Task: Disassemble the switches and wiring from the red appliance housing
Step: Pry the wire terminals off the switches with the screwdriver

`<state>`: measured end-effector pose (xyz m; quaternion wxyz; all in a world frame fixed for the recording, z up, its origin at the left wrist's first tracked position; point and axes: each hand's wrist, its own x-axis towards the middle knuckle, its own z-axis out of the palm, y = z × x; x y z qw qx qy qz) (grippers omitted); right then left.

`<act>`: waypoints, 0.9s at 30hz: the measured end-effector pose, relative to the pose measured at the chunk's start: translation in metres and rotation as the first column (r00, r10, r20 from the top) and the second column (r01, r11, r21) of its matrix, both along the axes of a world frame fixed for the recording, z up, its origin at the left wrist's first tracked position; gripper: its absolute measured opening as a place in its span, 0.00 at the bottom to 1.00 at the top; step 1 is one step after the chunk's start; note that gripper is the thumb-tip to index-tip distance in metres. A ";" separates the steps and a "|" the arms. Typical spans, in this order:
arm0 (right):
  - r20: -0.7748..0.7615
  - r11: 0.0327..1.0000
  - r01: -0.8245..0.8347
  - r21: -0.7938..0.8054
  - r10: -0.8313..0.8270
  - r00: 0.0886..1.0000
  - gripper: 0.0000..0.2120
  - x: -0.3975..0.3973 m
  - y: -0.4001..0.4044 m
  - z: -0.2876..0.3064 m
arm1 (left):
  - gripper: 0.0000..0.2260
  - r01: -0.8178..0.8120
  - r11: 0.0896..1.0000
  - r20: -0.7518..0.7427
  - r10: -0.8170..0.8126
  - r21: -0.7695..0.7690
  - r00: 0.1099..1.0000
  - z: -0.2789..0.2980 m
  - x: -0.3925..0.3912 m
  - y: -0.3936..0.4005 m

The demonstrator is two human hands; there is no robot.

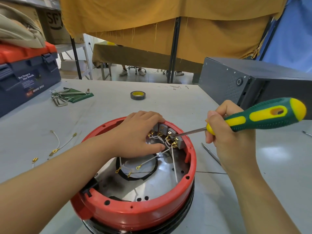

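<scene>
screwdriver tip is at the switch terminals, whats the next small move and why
Probably seat the screwdriver tip squarely in the terminal screw on the grey switch and turn it loose. White wires are still attached there, and the left hand steadies the red housing.

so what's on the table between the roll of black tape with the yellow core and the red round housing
Nothing: in the head view, bare grey tabletop runs from the black tape roll to the red housing's far rim, where the left hand rests.

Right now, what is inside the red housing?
Inside the red housing: grey switches, white wires with gold terminals, a black ring, a metal floor. The left hand covers some switches.
</scene>
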<state>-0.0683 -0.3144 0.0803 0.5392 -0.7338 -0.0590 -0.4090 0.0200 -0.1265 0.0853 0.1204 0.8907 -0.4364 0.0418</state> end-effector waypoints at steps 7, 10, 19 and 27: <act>0.066 0.960 0.032 -0.279 -0.014 0.998 0.13 -0.012 0.015 0.000 | 0.29 0.005 1.000 0.003 -0.005 -0.006 1.000 -0.002 0.002 0.000; 0.041 0.942 0.037 -0.334 -0.025 0.999 0.12 -0.011 0.015 0.001 | 0.30 0.005 1.000 0.006 -0.005 -0.002 1.000 -0.002 0.002 0.000; -0.002 0.992 0.034 -0.122 -0.035 0.999 0.13 -0.004 0.004 0.001 | 0.30 0.004 1.000 0.001 -0.004 0.002 1.000 -0.002 0.001 0.000; -0.001 0.999 0.008 0.048 -0.008 1.000 0.10 0.003 0.002 -0.002 | 0.30 0.002 1.000 0.008 -0.002 -0.002 1.000 -0.002 0.001 0.000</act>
